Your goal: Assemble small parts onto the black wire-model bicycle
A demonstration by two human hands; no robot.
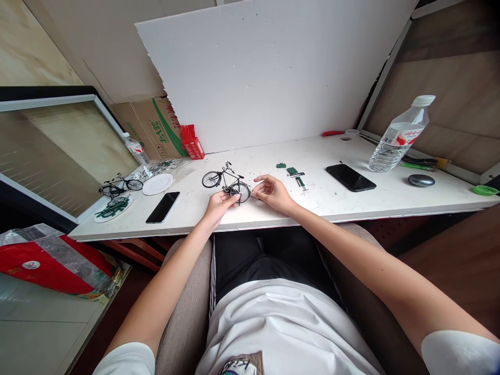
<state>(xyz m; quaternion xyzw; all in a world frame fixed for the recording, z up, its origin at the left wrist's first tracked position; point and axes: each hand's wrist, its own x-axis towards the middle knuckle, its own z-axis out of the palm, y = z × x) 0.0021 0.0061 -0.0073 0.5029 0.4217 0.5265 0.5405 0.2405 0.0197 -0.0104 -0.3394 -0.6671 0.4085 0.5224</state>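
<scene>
A small black model bicycle point(231, 182) stands on the white table in front of me, its front wheel toward the far left. My left hand point(219, 206) is closed on its rear wheel point(242, 192), thumb over the spokes. At the right edge of that wheel is my right hand point(271, 194). Its thumb and a fingertip come together there, while the other fingers are raised apart. Whatever small part may sit between those tips is too tiny to make out. Right of this hand lie several small green pieces point(292, 171), one with a thin dark rod.
At left are another model bicycle point(120, 185), a plate of green parts point(113, 209), a white round lid point(157, 184) and a phone point(163, 207). A red box point(192, 142) stands behind. Rightward are a second phone point(350, 177), a water bottle point(398, 138) and a dark oval object point(421, 180).
</scene>
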